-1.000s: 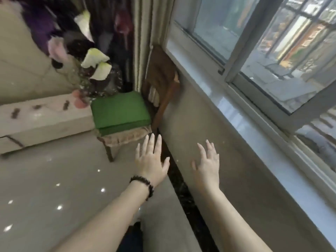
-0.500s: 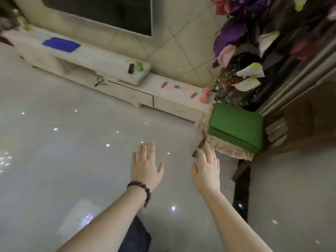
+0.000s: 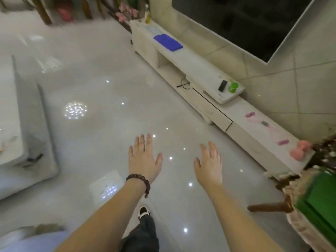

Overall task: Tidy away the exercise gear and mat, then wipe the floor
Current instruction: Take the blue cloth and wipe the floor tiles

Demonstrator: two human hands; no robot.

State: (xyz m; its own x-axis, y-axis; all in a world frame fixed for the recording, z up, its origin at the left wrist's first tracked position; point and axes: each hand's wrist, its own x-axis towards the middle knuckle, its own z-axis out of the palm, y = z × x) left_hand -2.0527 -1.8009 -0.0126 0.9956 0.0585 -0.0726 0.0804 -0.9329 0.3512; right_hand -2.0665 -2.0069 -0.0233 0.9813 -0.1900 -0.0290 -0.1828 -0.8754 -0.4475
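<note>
Hands reach forward over a glossy pale tiled floor (image 3: 87, 142), both empty. The left hand (image 3: 143, 160), with a dark bead bracelet (image 3: 140, 181) at the wrist, has its fingers straight and spread, holding nothing. The right hand (image 3: 209, 164) is likewise flat, fingers relaxed and parted.

Exercise gear already sits on the low white TV cabinet (image 3: 181, 62) along the right-hand wall: a pink dumbbell (image 3: 300, 151) at the near end, a pink skipping rope with purple handles (image 3: 265, 128) just beside it, and a green dumbbell (image 3: 233, 86) next to a black remote (image 3: 223, 85). A folded green mat (image 3: 318, 202) rests on a chair at the right edge. A folded blue cloth (image 3: 168, 42) lies at the cabinet's far end, well apart from the hands.

Wiping looks like the step ahead. It would go best by walking to the cloth, gripping it in one hand and working the floor in overlapping strokes; the shiny tiles may be slippery.

A pale sofa (image 3: 27, 142) stands at left; a dark television (image 3: 245, 20) hangs above the cabinet.
</note>
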